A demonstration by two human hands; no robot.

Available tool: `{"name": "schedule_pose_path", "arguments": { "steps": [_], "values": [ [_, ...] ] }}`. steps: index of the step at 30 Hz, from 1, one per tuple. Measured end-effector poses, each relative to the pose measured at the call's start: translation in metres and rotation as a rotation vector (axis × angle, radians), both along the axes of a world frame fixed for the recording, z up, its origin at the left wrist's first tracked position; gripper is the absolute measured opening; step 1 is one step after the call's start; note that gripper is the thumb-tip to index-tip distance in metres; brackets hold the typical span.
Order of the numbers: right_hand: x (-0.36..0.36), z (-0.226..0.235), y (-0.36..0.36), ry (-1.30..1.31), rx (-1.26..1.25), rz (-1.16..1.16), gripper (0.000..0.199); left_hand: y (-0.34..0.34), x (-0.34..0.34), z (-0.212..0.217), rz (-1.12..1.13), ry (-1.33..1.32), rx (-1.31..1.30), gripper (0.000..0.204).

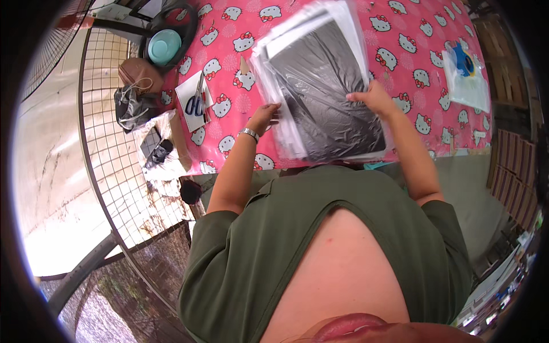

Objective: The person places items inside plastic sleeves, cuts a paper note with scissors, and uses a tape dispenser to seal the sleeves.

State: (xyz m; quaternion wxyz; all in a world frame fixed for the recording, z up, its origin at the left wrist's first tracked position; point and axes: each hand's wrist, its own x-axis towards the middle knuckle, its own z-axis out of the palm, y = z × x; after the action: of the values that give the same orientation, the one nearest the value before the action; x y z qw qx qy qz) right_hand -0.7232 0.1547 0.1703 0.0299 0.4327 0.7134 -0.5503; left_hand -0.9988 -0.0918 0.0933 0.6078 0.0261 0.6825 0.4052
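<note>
A thick stack of flat plastic packets lies tilted on the pink table, a wrinkled black one on top and white and clear layers jutting out at its edges. My right hand grips its right edge, thumb pressed on the black plastic and fingers hidden underneath. At the left edge, my left hand, with a watch on its wrist, is closed on the side of the stack with fingertips at the layers. The stack's outer edges look slightly blurred.
Left on the patterned tablecloth are scissors on a white card. Beyond sit a teal bowl, a brown pouch and a black bag. A clear packet with a blue roll lies far right.
</note>
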Motion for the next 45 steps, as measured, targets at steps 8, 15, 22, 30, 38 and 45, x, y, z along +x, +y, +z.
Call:
{"name": "schedule_pose_path", "arguments": {
  "steps": [8, 15, 22, 30, 38, 45],
  "values": [
    [-0.036, 0.249, -0.022, -0.082, 0.650, 0.544, 0.025, 0.023, -0.071, 0.166, -0.069, 1.179, 0.710, 0.114],
    [-0.006, 0.182, -0.030, -0.285, 0.803, 0.638, 0.027, 0.003, -0.035, 0.151, -0.154, 0.455, 0.776, 0.110],
    [0.108, 0.175, -0.011, -0.294, 0.456, 0.285, 0.042, 0.001, -0.003, 0.153, -0.150, 0.332, 0.785, 0.116],
    [0.062, 0.132, -0.071, -0.249, 0.554, 0.475, 0.021, 0.032, 0.064, 0.168, -0.404, 0.275, 0.805, 0.091],
    [0.192, 0.160, -0.050, -0.490, 0.410, 0.210, 0.025, 0.017, 0.068, 0.152, -0.533, 0.471, 0.669, 0.022],
    [0.278, 0.122, -0.066, 0.029, 0.473, -0.321, 0.041, 0.030, 0.075, 0.152, -0.475, 0.455, 0.798, 0.059]
  ]
}}
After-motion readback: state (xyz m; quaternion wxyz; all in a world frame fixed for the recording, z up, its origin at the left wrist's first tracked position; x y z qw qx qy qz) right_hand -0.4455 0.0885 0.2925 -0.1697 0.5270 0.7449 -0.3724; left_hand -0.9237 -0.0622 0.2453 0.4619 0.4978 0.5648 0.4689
